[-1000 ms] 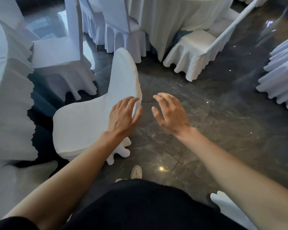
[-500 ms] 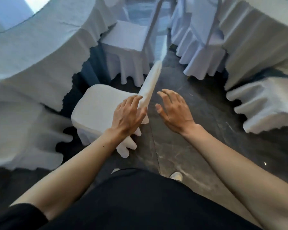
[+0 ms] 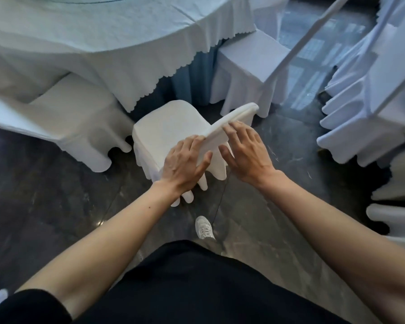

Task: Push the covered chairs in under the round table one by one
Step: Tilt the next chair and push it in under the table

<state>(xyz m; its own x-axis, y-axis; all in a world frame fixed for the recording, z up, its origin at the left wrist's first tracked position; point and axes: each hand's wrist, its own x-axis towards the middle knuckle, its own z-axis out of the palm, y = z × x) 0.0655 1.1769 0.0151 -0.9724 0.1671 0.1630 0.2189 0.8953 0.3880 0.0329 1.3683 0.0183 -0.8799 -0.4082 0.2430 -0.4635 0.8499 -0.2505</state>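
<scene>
A white covered chair stands in front of me, its seat facing the round table with the scalloped white cloth. The seat's front edge is just short of the cloth's hem. My left hand grips the top of the chair's backrest from the left, fingers over the top edge and thumb behind. My right hand holds the same backrest top from the right side, fingers laid over it.
Another covered chair sits partly under the table to the left, one more to the right. More covered chairs of a neighbouring table crowd the right edge. Dark polished floor lies around my white shoe.
My view has swung round to face the table. Both hands have closed onto the chair's backrest top; the right hand was off it before. The chair now points at the table.
</scene>
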